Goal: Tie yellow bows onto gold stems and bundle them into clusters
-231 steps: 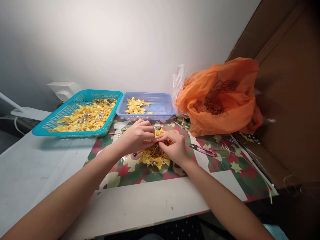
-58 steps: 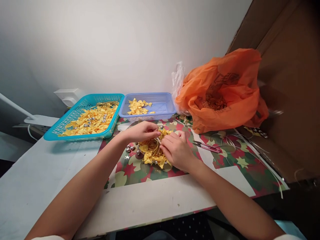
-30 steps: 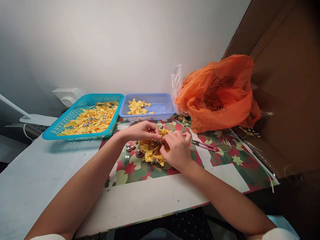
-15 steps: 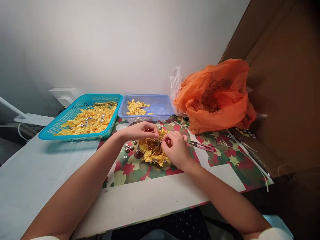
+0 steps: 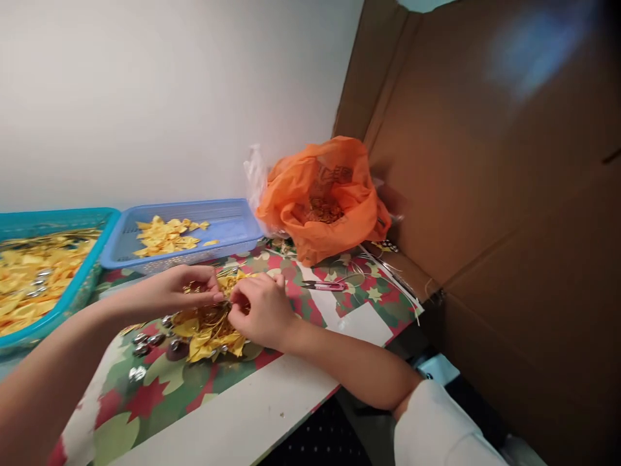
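A bundle of yellow ribbon bows [image 5: 206, 336] with gold wires lies on the patterned sheet, under both hands. My left hand [image 5: 187, 288] is pinched at the bundle's upper side, its fingertips on something small among the gold wires. Close against it, my right hand [image 5: 262, 307] has thumb and fingers pressed together at the same spot. What the fingertips hold is too small to make out. Silver bells [image 5: 141, 344] lie just left of the bundle, and pink-handled snips [image 5: 323, 285] rest to the right of my right hand.
A teal basket [image 5: 87, 265] of yellow bows and bells stands at the left. Beside it is a blue basket [image 5: 233, 226] with fewer bows. An orange bag [image 5: 320, 243] stands at the back, near a cardboard panel [image 5: 485, 194]. White strands lie near the snips.
The camera view has turned to the right, so the baskets, bag and hands appear further left. Both hands remain together over the bundle, fingers still pinched.
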The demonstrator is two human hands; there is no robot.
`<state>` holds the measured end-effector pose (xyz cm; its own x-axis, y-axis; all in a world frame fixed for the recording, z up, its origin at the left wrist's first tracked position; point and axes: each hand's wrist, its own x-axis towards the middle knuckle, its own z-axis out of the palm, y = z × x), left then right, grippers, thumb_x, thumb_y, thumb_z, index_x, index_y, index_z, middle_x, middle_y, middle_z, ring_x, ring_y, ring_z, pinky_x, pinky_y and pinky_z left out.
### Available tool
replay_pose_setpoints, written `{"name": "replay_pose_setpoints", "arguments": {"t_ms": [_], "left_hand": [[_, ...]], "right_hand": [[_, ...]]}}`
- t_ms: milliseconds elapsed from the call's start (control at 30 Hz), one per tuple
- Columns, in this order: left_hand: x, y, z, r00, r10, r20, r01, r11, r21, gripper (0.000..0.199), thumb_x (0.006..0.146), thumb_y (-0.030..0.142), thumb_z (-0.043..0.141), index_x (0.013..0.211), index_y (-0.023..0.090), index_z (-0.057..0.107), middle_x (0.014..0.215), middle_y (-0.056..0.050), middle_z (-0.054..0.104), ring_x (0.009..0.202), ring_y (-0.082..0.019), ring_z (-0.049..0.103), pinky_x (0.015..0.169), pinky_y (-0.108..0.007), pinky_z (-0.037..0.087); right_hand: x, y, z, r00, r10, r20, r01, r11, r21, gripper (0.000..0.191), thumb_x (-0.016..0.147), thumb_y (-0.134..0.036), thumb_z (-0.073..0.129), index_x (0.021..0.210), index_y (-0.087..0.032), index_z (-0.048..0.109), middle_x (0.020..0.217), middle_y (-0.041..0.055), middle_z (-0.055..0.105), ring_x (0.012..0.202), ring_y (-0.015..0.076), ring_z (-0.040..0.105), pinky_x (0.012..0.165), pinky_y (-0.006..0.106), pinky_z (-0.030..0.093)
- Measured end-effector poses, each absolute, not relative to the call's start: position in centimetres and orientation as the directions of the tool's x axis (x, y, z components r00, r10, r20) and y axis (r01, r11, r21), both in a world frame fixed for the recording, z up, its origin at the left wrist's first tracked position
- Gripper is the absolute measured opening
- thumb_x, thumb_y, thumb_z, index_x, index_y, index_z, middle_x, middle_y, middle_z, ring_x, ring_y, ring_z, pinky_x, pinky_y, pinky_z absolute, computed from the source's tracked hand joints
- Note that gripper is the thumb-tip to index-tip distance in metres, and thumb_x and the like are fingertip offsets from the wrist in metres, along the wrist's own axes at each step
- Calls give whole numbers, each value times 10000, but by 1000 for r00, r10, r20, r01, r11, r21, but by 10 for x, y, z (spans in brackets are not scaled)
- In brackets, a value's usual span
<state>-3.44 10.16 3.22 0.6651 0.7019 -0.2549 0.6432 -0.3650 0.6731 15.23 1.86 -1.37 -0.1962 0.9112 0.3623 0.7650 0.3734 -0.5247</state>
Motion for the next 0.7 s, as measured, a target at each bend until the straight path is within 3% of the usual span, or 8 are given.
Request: {"name": "replay_pose_setpoints", "arguments": {"t_ms": [167,333,533,600,700], "left_hand": [[-36,96,34,657,708,-258,645,-351,679,347,808,565,608,690,240,629,683,30,595,688,-175,500,635,-245,354],[-31,90,32,632,753,-186,644,-376,666,392,816,572,551,635,224,547,632,30,505,635,-165,433,582,-245,314],[-29,94,35,667,699,-257,650,-378,659,333,833,528,526,675,237,556,681,27,521,681,-179,451,615,-245,350],[-30,95,35,666,700,-259,655,-382,651,323,845,515,515,686,237,558,677,26,524,669,-174,448,607,-243,344],[-32,96,31,660,711,-241,655,-389,647,337,854,530,497,700,237,562,685,18,548,657,-173,447,593,-245,333]], "right_hand": [[156,19,-7,-251,916,312,796,379,-472,60,834,-188,523,827,-201,582,838,-8,689,897,181,575,774,323,303],[160,17,-1,-342,893,293,804,440,-401,149,934,-216,503,930,-186,649,986,35,711,983,202,583,799,325,382],[163,19,-4,-420,856,301,799,506,-325,150,931,-232,562,902,-148,684,952,76,716,945,222,608,830,332,449],[163,20,-5,-424,848,318,788,519,-331,138,922,-220,581,886,-148,693,934,76,721,930,211,622,847,326,458],[164,21,-6,-393,855,338,737,513,-441,124,912,-219,606,879,-153,706,920,64,738,888,171,646,837,282,469]]}}
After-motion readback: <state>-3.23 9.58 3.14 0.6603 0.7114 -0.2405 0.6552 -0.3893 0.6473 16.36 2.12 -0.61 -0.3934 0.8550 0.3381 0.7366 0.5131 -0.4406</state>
